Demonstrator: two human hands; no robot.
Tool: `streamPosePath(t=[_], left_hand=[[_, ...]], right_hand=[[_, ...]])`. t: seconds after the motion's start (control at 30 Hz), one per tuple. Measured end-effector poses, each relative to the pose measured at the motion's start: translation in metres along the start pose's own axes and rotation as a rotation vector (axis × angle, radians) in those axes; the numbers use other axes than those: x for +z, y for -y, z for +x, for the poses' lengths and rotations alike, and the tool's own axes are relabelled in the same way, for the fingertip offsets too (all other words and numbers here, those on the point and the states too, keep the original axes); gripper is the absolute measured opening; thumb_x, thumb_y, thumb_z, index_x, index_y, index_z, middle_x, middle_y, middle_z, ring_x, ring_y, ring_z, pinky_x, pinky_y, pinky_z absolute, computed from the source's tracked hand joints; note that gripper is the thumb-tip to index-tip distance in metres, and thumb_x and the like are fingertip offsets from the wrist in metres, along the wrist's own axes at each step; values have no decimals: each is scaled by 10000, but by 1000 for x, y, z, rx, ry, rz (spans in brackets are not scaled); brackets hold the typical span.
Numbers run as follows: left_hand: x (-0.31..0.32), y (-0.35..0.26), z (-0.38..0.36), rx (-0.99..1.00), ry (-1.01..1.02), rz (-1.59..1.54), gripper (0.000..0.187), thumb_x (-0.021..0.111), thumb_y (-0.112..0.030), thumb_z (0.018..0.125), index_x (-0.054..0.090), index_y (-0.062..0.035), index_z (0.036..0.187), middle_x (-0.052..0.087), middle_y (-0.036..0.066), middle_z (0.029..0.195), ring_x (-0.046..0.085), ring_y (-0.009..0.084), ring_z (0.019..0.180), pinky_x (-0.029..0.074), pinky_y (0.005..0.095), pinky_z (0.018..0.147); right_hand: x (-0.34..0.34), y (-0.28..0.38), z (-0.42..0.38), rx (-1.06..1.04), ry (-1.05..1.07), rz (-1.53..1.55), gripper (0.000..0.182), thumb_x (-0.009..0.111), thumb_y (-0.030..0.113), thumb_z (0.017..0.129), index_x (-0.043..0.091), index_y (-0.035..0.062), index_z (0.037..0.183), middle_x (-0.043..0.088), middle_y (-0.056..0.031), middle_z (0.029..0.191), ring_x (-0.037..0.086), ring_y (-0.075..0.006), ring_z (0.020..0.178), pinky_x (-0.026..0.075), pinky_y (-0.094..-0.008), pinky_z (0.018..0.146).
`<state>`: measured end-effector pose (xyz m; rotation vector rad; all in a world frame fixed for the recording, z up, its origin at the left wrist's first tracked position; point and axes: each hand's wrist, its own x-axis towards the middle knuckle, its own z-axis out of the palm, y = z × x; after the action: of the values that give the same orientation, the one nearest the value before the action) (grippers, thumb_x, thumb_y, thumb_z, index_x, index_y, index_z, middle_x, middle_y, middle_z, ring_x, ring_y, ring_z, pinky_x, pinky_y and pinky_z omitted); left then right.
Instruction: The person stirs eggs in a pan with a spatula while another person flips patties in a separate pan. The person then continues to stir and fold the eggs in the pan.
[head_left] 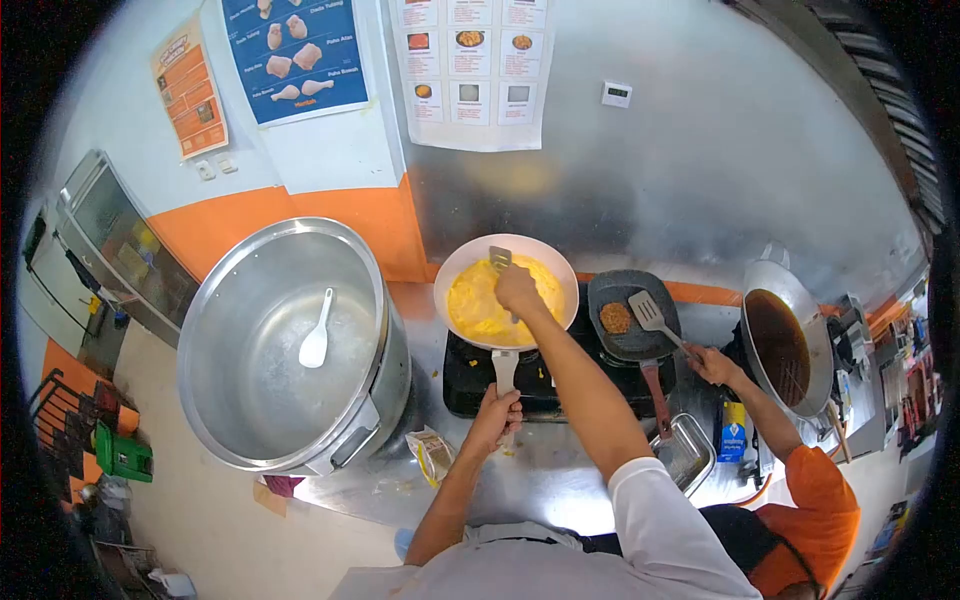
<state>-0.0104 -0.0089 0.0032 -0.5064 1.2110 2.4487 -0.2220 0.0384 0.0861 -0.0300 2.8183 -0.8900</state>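
My left hand (494, 418) is wrapped round the pale handle of a frying pan (447, 283) on the stove (462, 385). Yellow egg (475, 307) covers the pan's bottom, looking partly set. Over the pan, my right hand (517, 291) grips a slotted spatula (500, 257), its blade at the far side of the egg. Beside it on the stove sits a dark square pan (632, 343) with a browned patty (615, 318). A co-worker's hand (712, 365) holds another slotted spatula (647, 308) over that square pan.
A large metal pot (230, 400) stands at left, with a white rice paddle (317, 335) inside. An opened packet (431, 455) lies on the steel counter (370, 492). At right are a wire-mesh tray (690, 450), a blue-yellow carton (733, 430) and a wok of dark liquid (778, 340).
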Motion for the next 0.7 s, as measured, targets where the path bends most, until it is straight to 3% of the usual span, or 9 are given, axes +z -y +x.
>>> streamPosePath(t=[0.1,0.23,0.33,0.4,0.43,0.5,0.7], left_hand=[[5,-4,-6,-10,-4,-4,176,533,-137,924,368,-116,980,429,-3,713,385,60,502,333,231,409],[5,-4,-5,-30,-16,-23,181,537,-143,921,371,-118,987,431,-3,711,382,61,500,336,233,414],[6,-5,-8,-9,-9,-17,176,533,-138,919,373,-120,990,431,-4,707,378,61,498,338,233,420],[6,-6,-8,-13,-10,-17,173,529,-134,919,374,-119,995,432,-5,710,377,58,501,339,228,425],[5,-4,-9,-20,-11,-21,173,529,-134,919,374,-119,995,432,-5,710,377,58,501,339,228,425],[5,-5,-7,-21,12,-58,174,529,-131,917,372,-120,991,432,-7,711,377,52,503,339,223,428],[5,-3,-7,2,4,-57,185,540,-135,917,367,-123,982,432,-6,713,381,48,507,338,222,430]], right_hand=[[-3,-34,18,-90,-22,-82,235,659,135,751,674,-55,889,674,-265,866,692,-353,833,547,-440,689],[-21,-70,11,-286,-19,-285,223,645,153,781,680,-59,841,669,-265,793,690,-362,739,535,-444,612],[-63,-68,-33,-113,137,-41,241,615,154,829,674,-64,912,668,-263,808,682,-363,765,529,-438,631],[-68,-88,-46,-292,23,-8,254,595,156,862,661,-41,1008,665,-261,863,664,-383,820,518,-453,697],[-72,-96,-54,-286,27,-11,254,595,156,862,661,-41,1008,665,-261,863,664,-383,820,518,-453,697],[-85,-103,-65,-513,-27,-273,289,584,142,872,624,3,1123,658,-259,907,642,-409,861,499,-481,747],[-111,-90,-96,-416,84,-439,316,537,100,880,586,75,1190,647,-262,954,630,-417,910,510,-512,770]])
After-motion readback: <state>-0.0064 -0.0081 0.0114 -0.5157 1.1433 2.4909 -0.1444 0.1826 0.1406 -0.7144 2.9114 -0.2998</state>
